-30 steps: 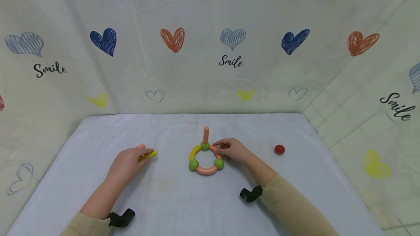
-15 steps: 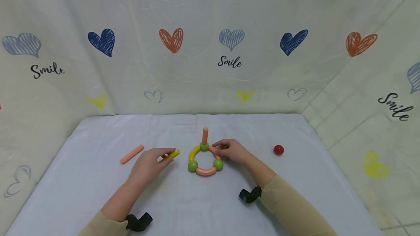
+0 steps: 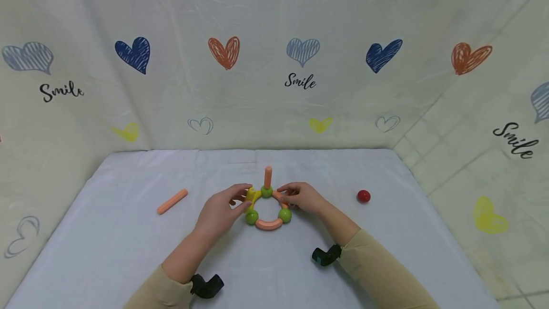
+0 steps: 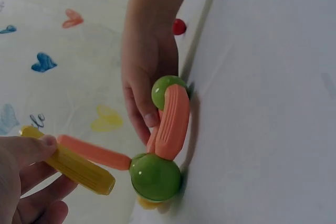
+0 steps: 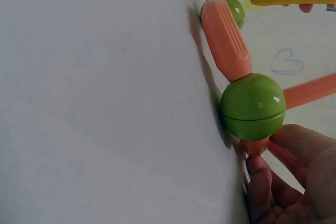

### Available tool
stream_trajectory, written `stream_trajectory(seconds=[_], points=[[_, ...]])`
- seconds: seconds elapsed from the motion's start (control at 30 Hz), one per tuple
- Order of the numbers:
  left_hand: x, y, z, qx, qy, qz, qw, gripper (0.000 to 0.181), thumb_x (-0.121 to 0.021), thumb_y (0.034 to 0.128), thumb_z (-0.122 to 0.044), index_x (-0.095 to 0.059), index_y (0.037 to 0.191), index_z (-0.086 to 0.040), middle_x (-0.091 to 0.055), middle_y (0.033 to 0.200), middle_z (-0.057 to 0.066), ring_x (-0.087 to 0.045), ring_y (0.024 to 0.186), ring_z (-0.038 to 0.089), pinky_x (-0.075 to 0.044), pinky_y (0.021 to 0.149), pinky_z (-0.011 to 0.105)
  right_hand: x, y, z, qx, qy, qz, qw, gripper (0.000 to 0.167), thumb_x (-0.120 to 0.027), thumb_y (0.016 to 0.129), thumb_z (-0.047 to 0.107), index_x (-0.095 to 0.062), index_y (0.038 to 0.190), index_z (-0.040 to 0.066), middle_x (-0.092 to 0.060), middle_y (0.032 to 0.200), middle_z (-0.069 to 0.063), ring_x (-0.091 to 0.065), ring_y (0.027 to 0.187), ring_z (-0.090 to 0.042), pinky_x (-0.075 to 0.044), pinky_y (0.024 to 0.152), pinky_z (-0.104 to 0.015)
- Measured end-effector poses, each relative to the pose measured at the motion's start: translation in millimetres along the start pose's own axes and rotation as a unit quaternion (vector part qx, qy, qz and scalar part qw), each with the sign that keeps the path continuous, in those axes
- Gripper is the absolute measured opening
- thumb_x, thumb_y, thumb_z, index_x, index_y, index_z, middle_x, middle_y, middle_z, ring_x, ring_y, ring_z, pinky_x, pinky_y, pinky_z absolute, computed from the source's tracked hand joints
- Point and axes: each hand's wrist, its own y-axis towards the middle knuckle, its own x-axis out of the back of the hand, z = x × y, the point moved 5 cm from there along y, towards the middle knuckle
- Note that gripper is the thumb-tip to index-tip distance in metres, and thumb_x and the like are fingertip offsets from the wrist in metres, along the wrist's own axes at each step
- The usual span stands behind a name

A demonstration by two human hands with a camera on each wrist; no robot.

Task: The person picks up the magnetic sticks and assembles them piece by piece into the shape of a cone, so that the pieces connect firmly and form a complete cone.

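My left hand pinches a straight yellow stick between thumb and fingers, held at the left side of a ring. The ring joins green balls with curved orange pieces and a curved yellow piece; an orange stick points away from its far ball. In the left wrist view the yellow stick is beside a green ball; whether they touch I cannot tell. With thumb and fingers my right hand grips the ring's right curved orange piece, next to a green ball.
A loose orange stick lies on the white cloth at the left. To the right of my right hand is a red ball. Behind the table hangs a pale sheet printed with hearts.
My left hand has carried the yellow stick rightward from near the loose orange stick to the ring. My right hand has stayed on the ring.
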Motion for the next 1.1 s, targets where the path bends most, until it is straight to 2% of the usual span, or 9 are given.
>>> stream_trajectory(seconds=[0.13, 0.33, 0.47, 0.77, 0.9, 1.1], points=[[-1.8, -0.4, -6.0, -0.006, -0.014, -0.008, 0.9999, 0.044, -0.078, 0.0871, -0.022, -0.064, 0.129, -0.025, -0.070, 0.107, -0.011, -0.066, 0.096, 0.011, -0.053, 0.078, 0.031, -1.0, 0.1, 0.7, -0.004, 0.003, 0.001, 1.0000, 0.029, -0.073, 0.092, 0.021, -0.072, 0.120, 0.016, -0.064, 0.091, -0.002, -0.055, 0.071, -0.017, -0.047, 0.062, -0.029], [-4.9, -1.7, -8.7, 0.015, -0.027, 0.003, 0.9995, 0.042, -0.078, 0.0876, -0.022, -0.063, 0.126, -0.024, -0.070, 0.107, -0.008, -0.068, 0.094, 0.012, -0.054, 0.077, 0.030, -1.3, 0.9, 0.2, -0.002, 0.001, 0.002, 1.0000, 0.029, -0.073, 0.091, 0.022, -0.072, 0.120, 0.016, -0.064, 0.091, -0.001, -0.055, 0.071, -0.017, -0.047, 0.062, -0.029], [-7.1, -2.1, -8.4, 0.026, -0.021, 0.011, 0.9994, 0.039, -0.077, 0.0882, -0.024, -0.062, 0.124, -0.025, -0.071, 0.107, -0.006, -0.068, 0.091, 0.011, -0.055, 0.076, 0.030, -1.0, 1.6, -0.9, 0.002, 0.002, 0.003, 1.0000, 0.029, -0.073, 0.091, 0.023, -0.072, 0.120, 0.016, -0.065, 0.091, -0.001, -0.056, 0.071, -0.017, -0.047, 0.062, -0.029], [-10.0, -3.7, -4.7, 0.031, -0.020, 0.012, 0.9992, 0.040, -0.077, 0.0881, -0.025, -0.061, 0.125, -0.024, -0.070, 0.107, -0.008, -0.068, 0.093, 0.011, -0.056, 0.077, 0.031, -0.3, 1.5, -2.6, 0.001, 0.000, 0.005, 1.0000, 0.030, -0.073, 0.091, 0.023, -0.072, 0.120, 0.016, -0.065, 0.092, -0.001, -0.057, 0.072, -0.017, -0.048, 0.063, -0.029], [-8.2, -3.0, -4.0, 0.029, -0.023, 0.018, 0.9991, 0.043, -0.077, 0.0883, -0.027, -0.061, 0.128, -0.023, -0.068, 0.109, -0.010, -0.067, 0.094, 0.009, -0.055, 0.078, 0.030, 0.0, 1.8, -3.2, -0.002, 0.000, 0.004, 1.0000, 0.030, -0.073, 0.091, 0.024, -0.072, 0.120, 0.017, -0.065, 0.093, -0.001, -0.057, 0.073, -0.016, -0.048, 0.064, -0.028], [-3.5, -3.4, 0.7, 0.041, -0.004, 0.027, 0.9988, 0.045, -0.078, 0.0876, -0.028, -0.062, 0.129, -0.025, -0.068, 0.112, -0.007, -0.066, 0.093, 0.010, -0.055, 0.076, 0.031, -0.2, 0.4, -2.3, -0.005, 0.009, 0.003, 0.9999, 0.030, -0.073, 0.091, 0.023, -0.072, 0.120, 0.017, -0.065, 0.093, -0.002, -0.056, 0.073, -0.016, -0.047, 0.063, -0.029]])
